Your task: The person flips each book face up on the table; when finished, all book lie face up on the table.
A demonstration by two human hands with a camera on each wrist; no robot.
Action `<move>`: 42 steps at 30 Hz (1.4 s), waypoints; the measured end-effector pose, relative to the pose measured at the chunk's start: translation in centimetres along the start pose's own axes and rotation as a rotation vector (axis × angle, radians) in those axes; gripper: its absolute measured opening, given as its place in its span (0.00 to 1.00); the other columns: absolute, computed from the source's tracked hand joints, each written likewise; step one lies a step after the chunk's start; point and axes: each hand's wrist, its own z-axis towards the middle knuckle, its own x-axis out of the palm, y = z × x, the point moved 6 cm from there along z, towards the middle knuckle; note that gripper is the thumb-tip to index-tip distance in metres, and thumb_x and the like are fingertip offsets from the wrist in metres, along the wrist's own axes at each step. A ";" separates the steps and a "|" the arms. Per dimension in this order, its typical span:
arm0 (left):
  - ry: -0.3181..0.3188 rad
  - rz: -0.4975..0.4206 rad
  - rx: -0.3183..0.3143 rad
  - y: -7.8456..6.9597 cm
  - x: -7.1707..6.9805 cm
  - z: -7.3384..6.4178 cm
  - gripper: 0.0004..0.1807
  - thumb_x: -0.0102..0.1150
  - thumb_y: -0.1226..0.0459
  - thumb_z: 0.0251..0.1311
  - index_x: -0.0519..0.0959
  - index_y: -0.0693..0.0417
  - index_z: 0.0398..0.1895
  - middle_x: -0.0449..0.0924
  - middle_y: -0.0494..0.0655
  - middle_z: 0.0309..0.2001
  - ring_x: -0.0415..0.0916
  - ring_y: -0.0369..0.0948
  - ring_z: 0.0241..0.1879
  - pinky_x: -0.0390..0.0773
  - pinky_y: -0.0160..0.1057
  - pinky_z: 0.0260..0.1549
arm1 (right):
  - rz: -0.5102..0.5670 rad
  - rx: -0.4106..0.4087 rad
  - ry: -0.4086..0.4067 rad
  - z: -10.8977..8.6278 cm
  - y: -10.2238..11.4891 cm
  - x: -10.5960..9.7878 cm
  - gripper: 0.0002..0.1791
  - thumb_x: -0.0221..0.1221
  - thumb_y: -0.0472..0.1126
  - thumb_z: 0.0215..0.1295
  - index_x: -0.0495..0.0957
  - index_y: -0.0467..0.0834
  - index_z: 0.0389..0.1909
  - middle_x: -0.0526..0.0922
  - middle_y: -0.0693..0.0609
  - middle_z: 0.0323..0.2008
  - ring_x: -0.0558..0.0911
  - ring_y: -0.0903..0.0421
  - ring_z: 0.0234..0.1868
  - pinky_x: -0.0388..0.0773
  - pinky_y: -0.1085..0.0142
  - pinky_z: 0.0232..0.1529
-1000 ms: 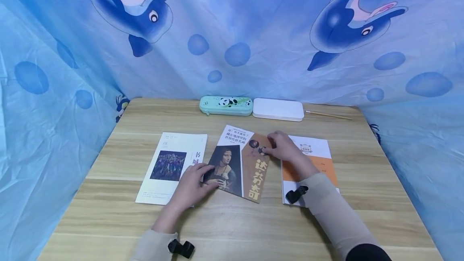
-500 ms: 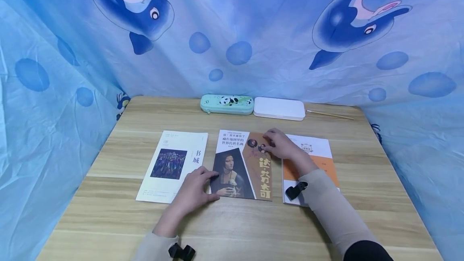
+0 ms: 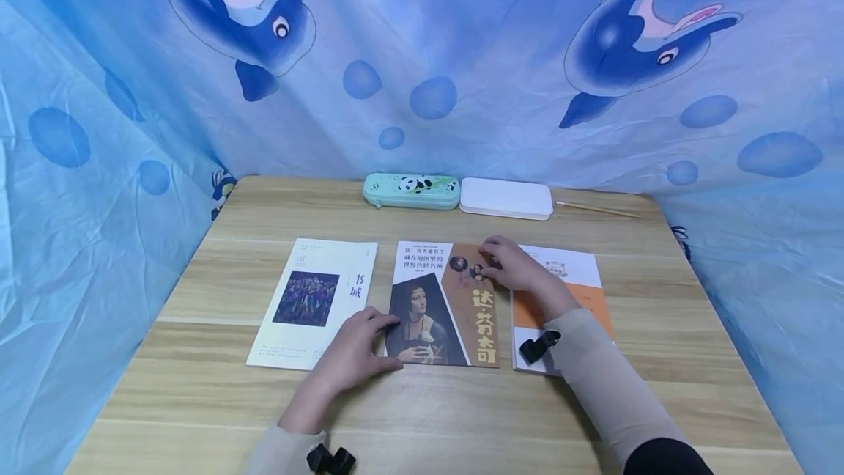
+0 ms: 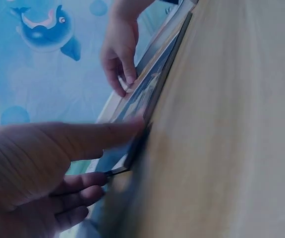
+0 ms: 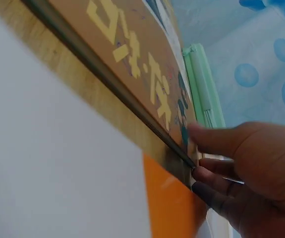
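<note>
Right hand (image 3: 517,266): thumb on the cover, fingers at the edge, a narrow pinch on the middle book (image 3: 422,314) at its right side, toward the far corner. Left hand (image 3: 352,350): loose and wide, forefinger at the left edge, thumb at the near edge, bracketing the near left corner; other fingers bent in the left wrist view. Book lies square to the person, mid-table, between two others; thin, stiff, smooth-covered, white at far left, brown panel at right with chunky yellow characters, dark slanted portrait at near left. Left book (image 3: 306,299): matte off-white, dark purple square printed on it, slightly skewed. Right book (image 3: 587,292): white with a broad orange band, partly under the line of the beige right sleeve (image 3: 606,387). Far edge, in a row: mint-green pencil case (image 3: 412,191), rounded, panda print; white box (image 3: 505,198), flat, smooth, round-cornered, just beside it; slim wooden pencil (image 3: 596,209) at right. Table (image 3: 428,424) pale, streaked wood grain. Behind, creased blue cloth (image 3: 461,20) with printed dolphins and bubbles.
</note>
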 end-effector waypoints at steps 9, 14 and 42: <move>-0.037 -0.013 0.013 -0.6 -0.2 0.6 0.37 0.77 0.49 0.52 0.78 0.57 0.63 0.81 0.49 0.52 0.77 0.45 0.50 0.78 0.47 0.54 | 0.082 -0.075 -0.117 -1.9 -1.1 -1.4 0.27 0.63 0.39 0.70 0.72 0.34 0.66 0.73 0.36 0.64 0.73 0.37 0.64 0.71 0.41 0.66; -0.048 -0.010 0.057 -1.9 0.2 1.2 0.36 0.76 0.52 0.54 0.78 0.58 0.63 0.80 0.50 0.53 0.77 0.47 0.53 0.77 0.49 0.56 | 0.074 -0.033 -0.109 -3.4 -2.3 -2.5 0.26 0.59 0.37 0.73 0.70 0.35 0.69 0.69 0.37 0.68 0.69 0.37 0.68 0.67 0.41 0.68; 0.159 0.007 0.289 -11.0 7.9 4.9 0.31 0.67 0.48 0.63 0.76 0.51 0.66 0.74 0.47 0.64 0.71 0.44 0.64 0.71 0.43 0.65 | 0.004 0.210 -0.181 -11.9 -13.8 -7.4 0.26 0.57 0.37 0.74 0.67 0.33 0.69 0.68 0.29 0.66 0.66 0.29 0.67 0.64 0.32 0.65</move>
